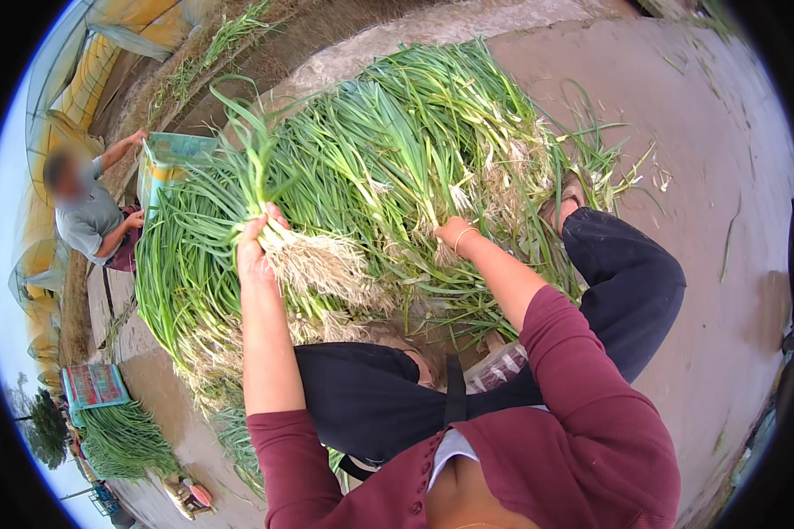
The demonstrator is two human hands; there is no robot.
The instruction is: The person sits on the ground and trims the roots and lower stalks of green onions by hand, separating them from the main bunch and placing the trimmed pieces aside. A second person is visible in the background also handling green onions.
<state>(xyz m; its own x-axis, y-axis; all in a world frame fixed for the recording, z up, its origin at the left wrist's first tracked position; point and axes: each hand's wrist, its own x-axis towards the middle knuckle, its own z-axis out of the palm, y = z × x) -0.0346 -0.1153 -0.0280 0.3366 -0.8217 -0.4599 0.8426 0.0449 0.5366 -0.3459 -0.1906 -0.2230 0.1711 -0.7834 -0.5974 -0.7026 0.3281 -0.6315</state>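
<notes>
My left hand (259, 246) grips a bunch of green onions (317, 261) around the pale stems, its leaves up and its tangled roots hanging to the right. Beneath and beyond it spreads a long pile of green onions (344, 152), leaves mostly towards the far side. On the near part of that pile is my right hand (458, 233), its fingers closed around the root end of some green onions (423, 192); the fingertips are partly hidden.
At the left a person (92, 211) holds a plastic crate (178, 147) at the pile's end. Another crate (96, 390) stands at lower left beside more green onions (126, 440). Loose leaves lie on the wet concrete ground (708, 165). My feet are close to the pile.
</notes>
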